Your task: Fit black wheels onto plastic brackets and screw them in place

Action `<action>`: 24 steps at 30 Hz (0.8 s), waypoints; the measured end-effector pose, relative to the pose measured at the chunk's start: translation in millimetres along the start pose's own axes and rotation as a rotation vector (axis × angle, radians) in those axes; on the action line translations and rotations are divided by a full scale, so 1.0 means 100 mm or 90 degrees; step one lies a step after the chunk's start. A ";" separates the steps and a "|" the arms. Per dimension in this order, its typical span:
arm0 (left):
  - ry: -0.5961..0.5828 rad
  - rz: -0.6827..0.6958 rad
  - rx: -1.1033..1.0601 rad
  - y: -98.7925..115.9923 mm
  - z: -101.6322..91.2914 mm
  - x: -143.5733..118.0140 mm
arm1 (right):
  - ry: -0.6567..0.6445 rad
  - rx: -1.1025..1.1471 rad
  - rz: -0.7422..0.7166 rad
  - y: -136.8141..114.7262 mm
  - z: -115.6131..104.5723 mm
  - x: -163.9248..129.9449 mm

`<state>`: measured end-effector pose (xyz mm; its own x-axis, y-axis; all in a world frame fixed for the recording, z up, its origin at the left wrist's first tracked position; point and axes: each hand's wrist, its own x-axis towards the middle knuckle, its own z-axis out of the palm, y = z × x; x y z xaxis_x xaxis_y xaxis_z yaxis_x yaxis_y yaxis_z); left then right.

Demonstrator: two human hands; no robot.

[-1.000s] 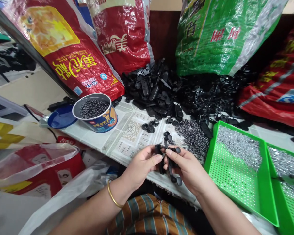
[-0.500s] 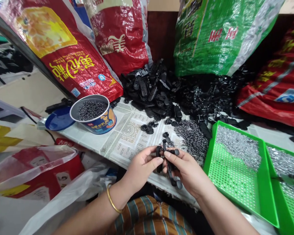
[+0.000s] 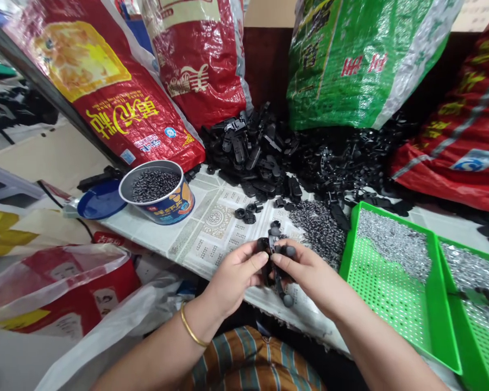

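Close together above the table's front edge, my two hands work on black plastic parts. My left hand (image 3: 242, 271) is closed, pinching a dark plastic piece (image 3: 263, 247) between thumb and fingers. My right hand (image 3: 303, 269) is closed around a long black plastic part with round knobs (image 3: 275, 233), which stands roughly upright between the hands. Its lower knob (image 3: 287, 300) shows beneath my right fingers. The two pieces meet or lie side by side; fingers hide whether they are joined. Just beyond my hands is a pile of small dark bits (image 3: 320, 228).
Green perforated trays (image 3: 395, 304) with small shiny metal pieces stand on the right. A tub of small dark bits (image 3: 163, 209) is at left beside a blue lid (image 3: 100, 200). Heaped black plastic parts (image 3: 264, 157) lie behind, below red sacks (image 3: 204, 70) and a green sack (image 3: 350, 65).
The long black part has turned more upright between my hands, its lower knob shifting left. My left hand has come slightly nearer to it. The camera view has shifted a little.
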<state>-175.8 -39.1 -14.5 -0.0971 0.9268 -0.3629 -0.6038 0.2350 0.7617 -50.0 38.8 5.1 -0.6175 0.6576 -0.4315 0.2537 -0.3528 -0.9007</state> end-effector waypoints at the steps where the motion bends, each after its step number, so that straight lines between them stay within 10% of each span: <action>1: -0.004 0.001 0.003 0.01 -0.01 0.00 | 0.001 -0.021 -0.009 0.00 -0.01 0.01; 24: -0.014 -0.001 -0.030 0.03 -0.03 0.05 | 0.075 -0.170 -0.074 0.05 -0.07 0.15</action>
<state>-180.4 -34.2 -15.6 -0.0797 0.9326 -0.3520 -0.6401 0.2228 0.7353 -53.3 51.5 -6.3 -0.5671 0.7615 -0.3139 0.3831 -0.0934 -0.9190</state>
